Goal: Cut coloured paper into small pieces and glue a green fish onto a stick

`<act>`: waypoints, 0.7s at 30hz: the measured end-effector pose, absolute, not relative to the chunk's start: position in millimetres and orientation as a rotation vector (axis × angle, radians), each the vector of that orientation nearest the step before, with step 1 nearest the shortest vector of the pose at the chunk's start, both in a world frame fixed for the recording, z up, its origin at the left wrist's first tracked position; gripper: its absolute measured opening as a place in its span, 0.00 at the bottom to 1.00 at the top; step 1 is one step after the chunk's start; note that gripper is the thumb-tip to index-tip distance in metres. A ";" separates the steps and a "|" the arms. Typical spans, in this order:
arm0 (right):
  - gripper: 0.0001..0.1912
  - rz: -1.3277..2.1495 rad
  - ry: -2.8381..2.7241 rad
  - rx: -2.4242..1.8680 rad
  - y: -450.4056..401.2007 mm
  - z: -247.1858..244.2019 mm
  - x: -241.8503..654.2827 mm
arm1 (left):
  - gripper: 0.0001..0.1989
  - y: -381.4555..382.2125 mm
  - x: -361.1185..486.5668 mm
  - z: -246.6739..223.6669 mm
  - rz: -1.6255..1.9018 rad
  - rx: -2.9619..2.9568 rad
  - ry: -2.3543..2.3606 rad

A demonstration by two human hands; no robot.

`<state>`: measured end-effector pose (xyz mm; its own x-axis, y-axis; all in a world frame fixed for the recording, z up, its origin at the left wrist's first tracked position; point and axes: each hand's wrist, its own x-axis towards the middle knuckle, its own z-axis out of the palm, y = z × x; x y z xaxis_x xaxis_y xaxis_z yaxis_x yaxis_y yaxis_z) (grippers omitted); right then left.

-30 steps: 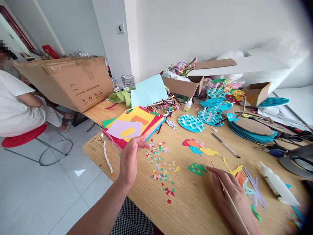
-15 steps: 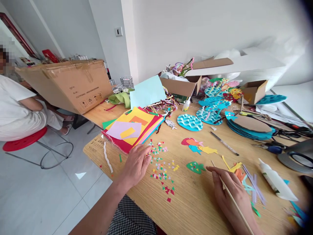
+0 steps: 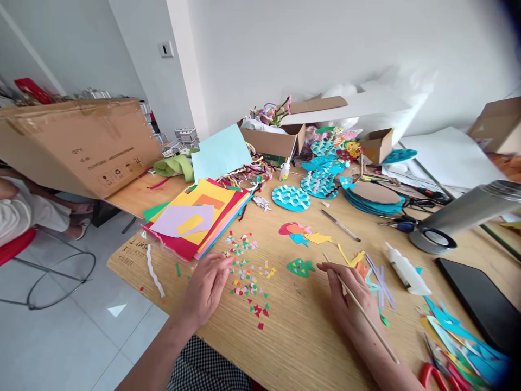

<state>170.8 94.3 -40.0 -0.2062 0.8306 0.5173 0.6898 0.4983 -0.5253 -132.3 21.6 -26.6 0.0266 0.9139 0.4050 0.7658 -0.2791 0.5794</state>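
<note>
My right hand holds a thin wooden stick between thumb and fingers, its tip close to a green paper fish dotted with small coloured triangles. My left hand rests on the table with its fingers stretched out and holds nothing that I can see. Beside its fingertips lie many tiny paper cut-outs, among them dots, triangles and red pieces. Behind the green fish, red, orange, blue and yellow paper fish overlap in a small group.
Coloured paper sheets are stacked at the left. Blue wavy discs and a pen lie farther back. To the right are a glue bottle, paper strips, a phone, a steel flask and red-handled scissors. A person sits far left.
The view has swung to the right, bringing the phone, the flask and the scissors into sight. Both hands stay in nearly the same place on the table, the stick still in my right hand.
</note>
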 end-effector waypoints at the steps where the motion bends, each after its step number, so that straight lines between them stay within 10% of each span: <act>1: 0.10 0.236 -1.961 -1.248 94.1 -39.5 170.9 | 0.16 21.1 -131.5 -26.8 1.115 2.089 1.742; 21: 0.14 0.410 -1.713 -1.436 85.7 -32.7 159.6 | 0.14 16.4 -130.2 -28.6 1.254 2.011 1.756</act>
